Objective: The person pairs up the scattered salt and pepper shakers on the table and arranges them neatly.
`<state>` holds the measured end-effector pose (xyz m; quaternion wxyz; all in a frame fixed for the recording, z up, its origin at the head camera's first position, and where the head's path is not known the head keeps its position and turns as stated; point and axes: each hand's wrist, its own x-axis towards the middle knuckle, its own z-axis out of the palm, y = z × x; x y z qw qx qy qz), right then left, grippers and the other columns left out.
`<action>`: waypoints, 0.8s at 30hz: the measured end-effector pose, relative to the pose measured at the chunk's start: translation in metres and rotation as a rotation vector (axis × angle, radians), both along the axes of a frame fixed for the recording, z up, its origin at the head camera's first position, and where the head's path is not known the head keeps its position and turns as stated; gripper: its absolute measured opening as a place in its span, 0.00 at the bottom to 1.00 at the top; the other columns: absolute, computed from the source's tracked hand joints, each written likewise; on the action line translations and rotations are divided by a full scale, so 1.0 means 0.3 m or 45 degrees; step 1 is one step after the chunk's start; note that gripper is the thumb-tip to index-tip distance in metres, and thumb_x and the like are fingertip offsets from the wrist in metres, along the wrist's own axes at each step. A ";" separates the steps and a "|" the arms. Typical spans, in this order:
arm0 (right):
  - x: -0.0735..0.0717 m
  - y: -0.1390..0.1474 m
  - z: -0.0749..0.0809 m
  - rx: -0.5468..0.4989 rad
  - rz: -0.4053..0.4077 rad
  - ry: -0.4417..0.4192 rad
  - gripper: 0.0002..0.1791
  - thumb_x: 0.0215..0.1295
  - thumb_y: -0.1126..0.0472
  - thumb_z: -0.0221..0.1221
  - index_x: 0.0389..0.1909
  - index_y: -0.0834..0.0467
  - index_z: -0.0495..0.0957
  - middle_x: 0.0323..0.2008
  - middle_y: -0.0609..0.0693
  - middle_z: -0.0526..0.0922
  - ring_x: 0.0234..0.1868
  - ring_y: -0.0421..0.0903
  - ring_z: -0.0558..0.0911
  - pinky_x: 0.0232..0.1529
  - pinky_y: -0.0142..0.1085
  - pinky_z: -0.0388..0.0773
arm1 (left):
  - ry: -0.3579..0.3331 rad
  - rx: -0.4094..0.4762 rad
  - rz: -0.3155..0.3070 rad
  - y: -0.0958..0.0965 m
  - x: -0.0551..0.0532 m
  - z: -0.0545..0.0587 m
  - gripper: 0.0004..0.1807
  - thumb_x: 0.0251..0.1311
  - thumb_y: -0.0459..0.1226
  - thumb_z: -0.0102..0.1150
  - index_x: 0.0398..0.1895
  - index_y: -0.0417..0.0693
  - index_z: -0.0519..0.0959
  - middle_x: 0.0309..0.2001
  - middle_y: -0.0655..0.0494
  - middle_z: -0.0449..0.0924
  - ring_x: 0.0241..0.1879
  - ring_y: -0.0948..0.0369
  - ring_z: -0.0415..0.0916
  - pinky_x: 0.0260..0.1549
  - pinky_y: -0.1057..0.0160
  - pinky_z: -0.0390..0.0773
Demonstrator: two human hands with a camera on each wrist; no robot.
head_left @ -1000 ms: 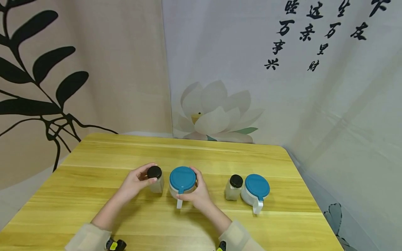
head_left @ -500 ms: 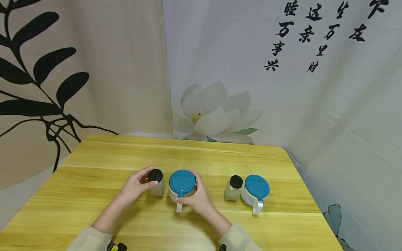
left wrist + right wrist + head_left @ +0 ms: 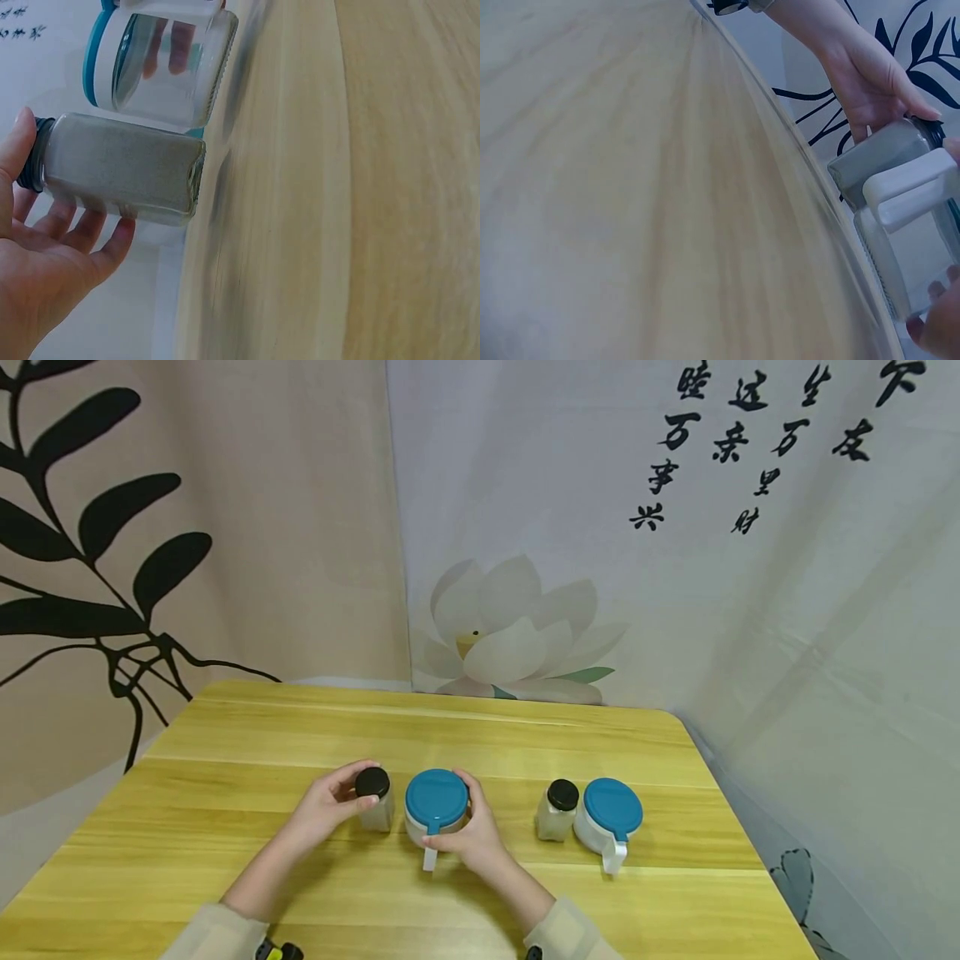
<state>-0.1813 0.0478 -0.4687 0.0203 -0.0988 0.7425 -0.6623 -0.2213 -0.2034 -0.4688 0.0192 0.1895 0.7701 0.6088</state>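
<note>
My left hand (image 3: 322, 810) grips a small glass jar (image 3: 380, 815) with a black screw lid, thumb and fingers around its upper part. Greyish contents fill this jar (image 3: 120, 165) in the left wrist view. Just to its right, my right hand (image 3: 480, 837) holds a wider glass pot (image 3: 436, 797) with a blue lid and a white handle. Its fingers wrap the far side and its thumb lies near the handle (image 3: 909, 189). Both containers stand upright side by side, close over the tabletop. In the right wrist view, only fingertips (image 3: 941, 319) of that hand show.
A second black-lidded jar (image 3: 557, 817) and a second blue-lidded pot (image 3: 613, 807) stand together on the right of the wooden table (image 3: 300, 727). Behind the table hangs a printed cloth (image 3: 525, 485) with a lotus and black characters.
Both hands, with the jar and the pot, have come slightly toward the person, mostly in the first half second. The pair on the right stays in place.
</note>
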 end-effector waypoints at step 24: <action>-0.026 -0.003 -0.016 -0.031 0.043 -0.006 0.53 0.41 0.70 0.75 0.70 0.57 0.57 0.63 0.60 0.67 0.61 0.61 0.68 0.59 0.58 0.61 | -0.009 0.014 -0.001 -0.004 -0.005 -0.011 0.29 0.58 0.32 0.65 0.62 0.34 0.70 0.51 0.40 0.76 0.50 0.49 0.74 0.48 0.69 0.72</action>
